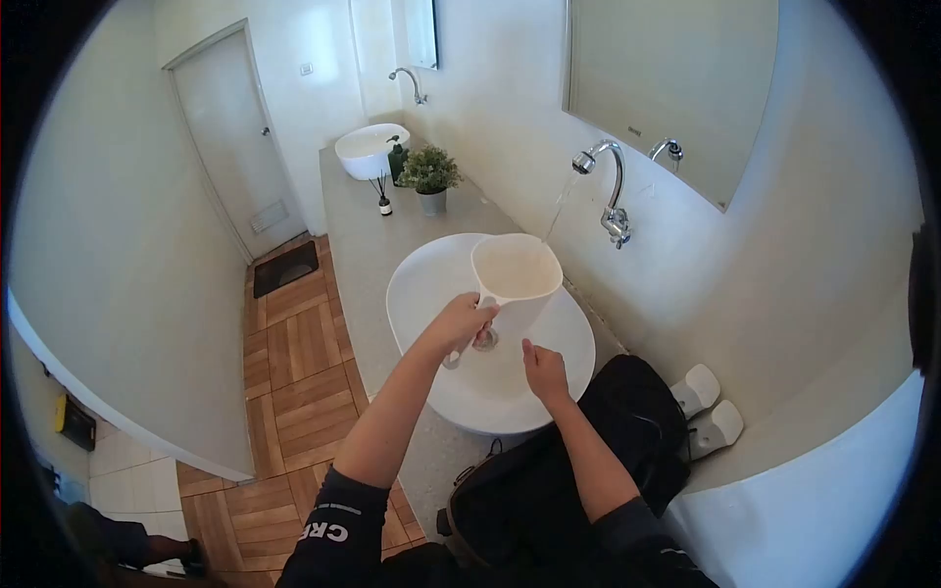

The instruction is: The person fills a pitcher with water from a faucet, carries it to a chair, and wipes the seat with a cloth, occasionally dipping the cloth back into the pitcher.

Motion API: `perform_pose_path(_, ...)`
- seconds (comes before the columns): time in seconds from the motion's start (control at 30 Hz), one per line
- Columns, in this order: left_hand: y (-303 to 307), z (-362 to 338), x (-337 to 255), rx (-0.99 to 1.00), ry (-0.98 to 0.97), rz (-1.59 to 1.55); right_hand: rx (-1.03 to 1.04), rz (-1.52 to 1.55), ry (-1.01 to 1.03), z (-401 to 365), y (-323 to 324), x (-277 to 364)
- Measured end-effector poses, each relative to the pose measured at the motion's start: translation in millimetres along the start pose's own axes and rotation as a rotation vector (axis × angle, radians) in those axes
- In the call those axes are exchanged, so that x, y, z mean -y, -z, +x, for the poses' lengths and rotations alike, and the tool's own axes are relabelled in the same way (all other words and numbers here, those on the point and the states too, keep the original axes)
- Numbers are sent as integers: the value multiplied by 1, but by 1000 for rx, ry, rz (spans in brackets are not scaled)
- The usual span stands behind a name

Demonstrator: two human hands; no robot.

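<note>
My left hand (468,324) is closed around the handle of a white plastic water dipper (520,269), its wide mouth facing up over the white oval basin (410,367). A thin stream from the chrome faucet (618,181) falls at the dipper's far right rim. The water level inside cannot be made out. Over the basin's right side is my right hand (546,372), fingers curled in, thumb raised, with nothing visible in it and apart from the dipper. The metal drain (485,340) shows beside my left fingers.
A black bag (588,470) lies on the counter against the basin's near side. Two white bottles (714,429) stand by the wall. Farther along are a potted plant (431,181), a reed diffuser (383,201) and a second basin (368,152). Someone's leg (162,549) shows at lower left.
</note>
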State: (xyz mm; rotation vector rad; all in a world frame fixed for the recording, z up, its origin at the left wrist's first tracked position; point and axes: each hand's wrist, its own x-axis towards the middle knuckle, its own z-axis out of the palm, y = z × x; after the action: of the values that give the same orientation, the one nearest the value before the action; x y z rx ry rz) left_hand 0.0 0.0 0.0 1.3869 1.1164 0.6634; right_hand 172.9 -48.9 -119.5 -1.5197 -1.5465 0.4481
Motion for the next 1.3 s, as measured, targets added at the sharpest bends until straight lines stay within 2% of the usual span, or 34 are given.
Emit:
perform_pose_path(0.1, 0, -4, -11, -2, -9, -3, 23, 6, -93, -1, 3, 8)
perform_pose_path(0.17, -3, -7, -19, -22, -19, -23, -5, -39, -42, 1, 8, 9)
perform_pose_path(0.3, -4, -10, -24, -8, -11, -14, 3, -9, -79, -1, 7, 10)
perform_pose_path(1.3, -6, -13, -29, -16, -31, -33, -42, 10, 8, 0, 5, 8)
